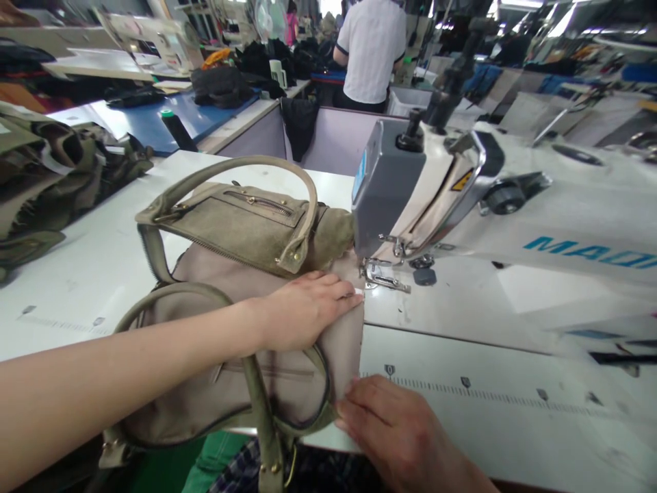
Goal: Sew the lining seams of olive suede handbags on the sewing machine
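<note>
An olive-green handbag (241, 222) lies spread on the sewing table, its beige lining (226, 263) pulled out. One handle (246, 161) arches over the zippered panel; the other handle (256, 397) hangs over the table's front edge. My left hand (308, 308) rests flat on the lining, fingers extended toward its raw edge, just short of the presser foot (380, 274) of the sewing machine (493, 185). Lower down, my right hand (395, 424) pinches the lining's edge between thumb and fingers. The needle area is partly hidden by the machine head.
A heap of olive fabric pieces (51, 171) lies at the left. Behind it are a thread cone (177, 130) and a blue-topped table (118, 123). A ruler scale (462, 387) runs along the front of the sewing table (513, 431). Farther back stands a person in a white shirt (372, 55).
</note>
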